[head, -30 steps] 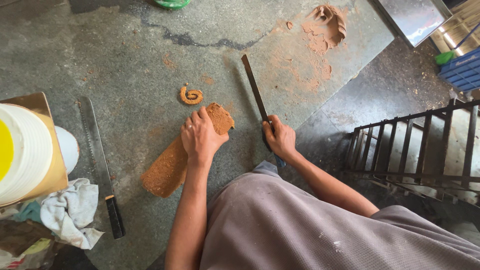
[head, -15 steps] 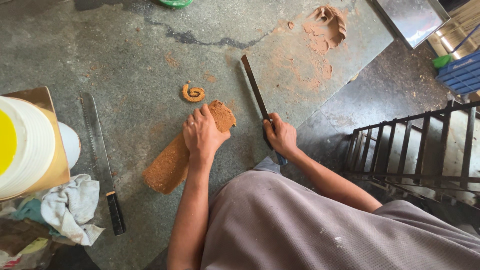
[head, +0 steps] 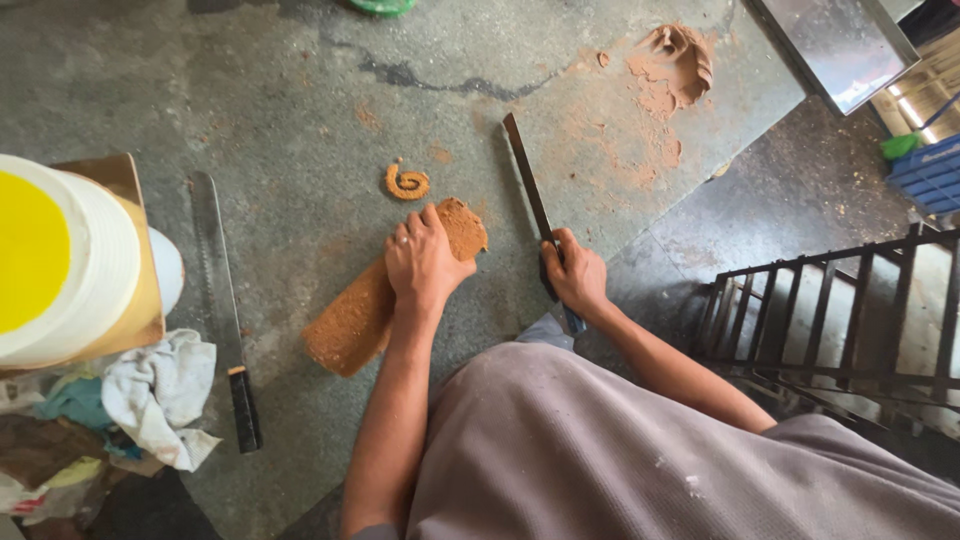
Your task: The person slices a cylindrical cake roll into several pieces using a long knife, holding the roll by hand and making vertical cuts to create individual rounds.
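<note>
Brown slab (head: 365, 310) lies on the grey surface (head: 280, 120), long axis running near-left to far-right. Left hand (head: 425, 262) presses flat on its far end. Right hand (head: 575, 275) grips long knife (head: 527, 185), blade pointing away. Positions unchanged since earlier.

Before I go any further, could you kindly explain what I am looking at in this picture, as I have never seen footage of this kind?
There is no machine here: a person wears a camera on the head, so the one view looks down at their own two bare hands and grey-clad lap. They work on a grey stone slab. The left hand presses on a long brown block of clay-like material. The right hand grips the handle of a long dark flat blade. Beside the block lies a small orange coiled shaving; farther off is a brown clay lump with smeared dust. At the left lie a second long knife with a black handle, a white crumpled cloth and a white and yellow round tub.
</note>
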